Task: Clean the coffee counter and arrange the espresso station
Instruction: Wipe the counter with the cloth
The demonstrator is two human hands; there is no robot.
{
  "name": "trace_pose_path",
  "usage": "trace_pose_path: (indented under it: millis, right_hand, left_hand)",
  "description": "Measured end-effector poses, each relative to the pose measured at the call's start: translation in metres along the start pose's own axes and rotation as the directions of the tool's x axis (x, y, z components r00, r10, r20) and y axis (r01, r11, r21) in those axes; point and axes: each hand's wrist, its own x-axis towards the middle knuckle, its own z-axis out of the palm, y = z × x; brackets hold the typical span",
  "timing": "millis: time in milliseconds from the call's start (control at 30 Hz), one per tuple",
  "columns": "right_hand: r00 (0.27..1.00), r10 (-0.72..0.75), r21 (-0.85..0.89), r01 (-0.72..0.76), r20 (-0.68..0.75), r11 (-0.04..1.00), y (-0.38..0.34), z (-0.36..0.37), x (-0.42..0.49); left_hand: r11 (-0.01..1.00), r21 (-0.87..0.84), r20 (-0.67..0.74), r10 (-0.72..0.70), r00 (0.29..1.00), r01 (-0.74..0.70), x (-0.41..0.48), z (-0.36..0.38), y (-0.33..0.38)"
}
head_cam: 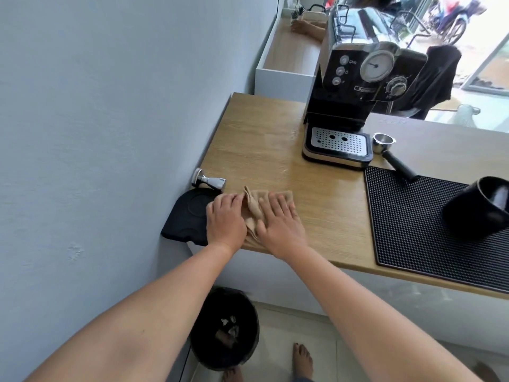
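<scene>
A beige cloth [254, 209] lies bunched on the wooden counter [261, 150] near its front left corner. My left hand [225, 219] rests on the cloth's left part, fingers curled onto it. My right hand [281, 221] presses flat on its right part. Left of my hands is a black tamping mat [187, 216] against the wall, with a metal tamper [209, 181] lying on its side just behind it. The espresso machine [360, 92] stands at the back. A portafilter [391, 153] lies to its right.
A black ribbed bar mat [413, 221] covers the counter's right side, with a black cup [479, 208] tipped on it. A black bin [224, 329] stands on the floor below the counter edge. The grey wall [96, 133] bounds the left.
</scene>
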Motion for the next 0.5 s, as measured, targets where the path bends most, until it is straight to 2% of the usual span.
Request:
trace_pose_path:
  millis: [100,200,300,400,500]
  right_hand:
    - [0.999,-0.048,-0.015,0.048,0.007,0.999,0.037,0.001,-0.033]
    - [0.995,0.097,-0.005,-0.097,-0.013,0.995,0.096,-0.014,-0.036]
    - [0.963,0.268,0.001,-0.268,-0.036,0.963,0.134,-0.033,-0.009]
    - [0.929,0.366,0.041,-0.364,-0.047,0.93,0.129,-0.04,0.031]
    - [0.94,0.337,0.046,-0.335,-0.06,0.941,0.103,-0.039,0.065]
  left_hand:
    - [0.997,-0.072,-0.021,0.013,1.0,-0.015,0.002,0.003,0.01]
    - [0.991,-0.13,0.0,-0.045,0.999,0.045,0.014,0.009,0.022]
    - [0.994,-0.083,0.128,-0.063,0.99,0.074,0.029,0.017,0.029]
    - [0.995,0.021,0.194,-0.096,0.976,0.093,0.036,0.022,0.032]
    - [0.993,0.061,0.167,-0.113,0.98,0.104,0.035,0.027,0.034]
